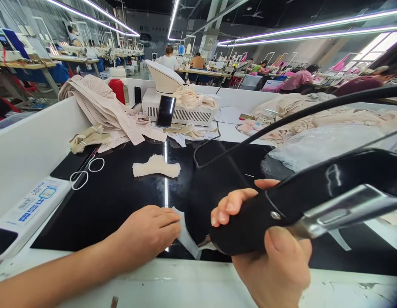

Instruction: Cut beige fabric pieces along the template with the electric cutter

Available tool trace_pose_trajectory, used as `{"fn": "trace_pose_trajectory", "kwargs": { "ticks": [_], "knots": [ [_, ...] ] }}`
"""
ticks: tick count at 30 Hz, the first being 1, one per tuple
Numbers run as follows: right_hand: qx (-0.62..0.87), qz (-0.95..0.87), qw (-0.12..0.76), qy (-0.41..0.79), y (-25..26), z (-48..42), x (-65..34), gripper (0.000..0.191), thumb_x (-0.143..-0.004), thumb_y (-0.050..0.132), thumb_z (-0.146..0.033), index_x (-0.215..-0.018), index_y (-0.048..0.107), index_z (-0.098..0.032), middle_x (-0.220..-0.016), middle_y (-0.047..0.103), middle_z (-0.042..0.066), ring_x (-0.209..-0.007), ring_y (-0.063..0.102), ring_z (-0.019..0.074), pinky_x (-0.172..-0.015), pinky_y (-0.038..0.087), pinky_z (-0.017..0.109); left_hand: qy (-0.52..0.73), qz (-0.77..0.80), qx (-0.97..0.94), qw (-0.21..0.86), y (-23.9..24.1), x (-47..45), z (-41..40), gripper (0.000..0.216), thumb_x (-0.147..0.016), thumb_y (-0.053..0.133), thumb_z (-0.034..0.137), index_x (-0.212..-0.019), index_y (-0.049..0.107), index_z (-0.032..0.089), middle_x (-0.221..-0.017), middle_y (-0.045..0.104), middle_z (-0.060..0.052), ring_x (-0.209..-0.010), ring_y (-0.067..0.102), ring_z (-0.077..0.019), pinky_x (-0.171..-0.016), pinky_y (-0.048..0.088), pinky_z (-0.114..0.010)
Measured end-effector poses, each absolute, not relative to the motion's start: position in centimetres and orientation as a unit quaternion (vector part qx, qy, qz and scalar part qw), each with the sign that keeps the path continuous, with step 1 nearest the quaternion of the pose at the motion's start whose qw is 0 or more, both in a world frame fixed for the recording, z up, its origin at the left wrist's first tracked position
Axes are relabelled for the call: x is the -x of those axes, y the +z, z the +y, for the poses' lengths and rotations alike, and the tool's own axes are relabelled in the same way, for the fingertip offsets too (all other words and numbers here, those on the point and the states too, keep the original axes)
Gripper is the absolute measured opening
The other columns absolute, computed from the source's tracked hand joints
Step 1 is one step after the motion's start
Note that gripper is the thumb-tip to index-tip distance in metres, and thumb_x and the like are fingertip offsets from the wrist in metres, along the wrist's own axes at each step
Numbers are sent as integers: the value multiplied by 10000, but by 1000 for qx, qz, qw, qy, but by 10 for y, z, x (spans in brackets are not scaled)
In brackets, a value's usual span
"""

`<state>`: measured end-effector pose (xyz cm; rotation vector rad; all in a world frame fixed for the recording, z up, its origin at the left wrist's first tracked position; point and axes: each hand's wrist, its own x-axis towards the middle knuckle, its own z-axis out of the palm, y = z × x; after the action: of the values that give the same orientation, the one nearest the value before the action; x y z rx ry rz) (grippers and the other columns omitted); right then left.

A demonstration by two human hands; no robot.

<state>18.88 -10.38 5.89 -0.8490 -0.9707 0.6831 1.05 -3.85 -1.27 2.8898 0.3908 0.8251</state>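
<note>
My right hand (275,261) is wrapped around a black corded hand tool (301,196) with a shiny metal lever along its side. The tool's metal tip (207,244) is at the lower end of a small curved grey-white strip (187,237). On the strip's upper end, the fingers of my left hand (155,229) are closed together, holding it against the black work mat (121,201). Farther back on the mat lies a stack of cream cut pieces (156,167). Another pale strip (341,239) is partly hidden behind the tool.
Two white loops (79,179) and a white box (31,205) lie on the left. At the back are a beige fabric pile (105,107), a phone (166,111) and a white vented unit (185,113). The tool's black cable (282,115) arches across the right side.
</note>
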Motion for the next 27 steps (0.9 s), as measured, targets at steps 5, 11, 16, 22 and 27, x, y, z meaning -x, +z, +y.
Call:
{"fn": "trace_pose_trajectory", "kwargs": {
  "ticks": [5, 11, 16, 22, 27],
  "knots": [
    [390, -432, 752, 309, 59, -110, -191, 380, -780, 760, -478, -1076, 590, -312, -740, 608, -35, -587, 589, 163, -508, 523, 314, 265, 136, -953, 46, -13, -10, -36, 212, -1013, 449, 164, -1046, 656, 133, -1129, 734, -85, -1054, 695, -181, -943, 570, -320],
    [388, -424, 762, 298, 55, -109, -192, 372, -778, 771, -465, -1074, 609, -310, -746, 617, -34, -581, 592, 155, -523, 516, 309, 284, 134, -949, 16, -10, -13, -35, 197, -1014, 470, 170, -1045, 661, 136, -1110, 729, -72, -1069, 670, -182, -971, 551, -338],
    [387, -424, 765, 291, 54, -107, -189, 371, -779, 771, -457, -1070, 600, -302, -744, 620, -32, -590, 597, 162, -530, 517, 315, 279, 133, -950, 48, -2, -21, -40, 157, -1005, 513, 195, -1045, 654, 141, -1037, 710, -49, -1022, 655, -181, -964, 535, -331],
    [385, -425, 766, 290, 54, -108, -189, 368, -782, 775, -451, -1074, 603, -307, -753, 624, -34, -591, 597, 159, -534, 525, 316, 264, 114, -952, 109, -6, -29, -46, 159, -997, 529, 208, -1042, 671, 156, -1001, 700, -52, -942, 650, -179, -896, 547, -319],
    [391, -419, 768, 287, 55, -108, -189, 380, -767, 784, -451, -1068, 602, -305, -749, 626, -39, -593, 597, 159, -533, 522, 312, 268, 113, -950, 118, -10, -28, -45, 188, -1001, 505, 178, -979, 691, 155, -996, 708, -59, -917, 654, -171, -865, 557, -299]
  ]
}}
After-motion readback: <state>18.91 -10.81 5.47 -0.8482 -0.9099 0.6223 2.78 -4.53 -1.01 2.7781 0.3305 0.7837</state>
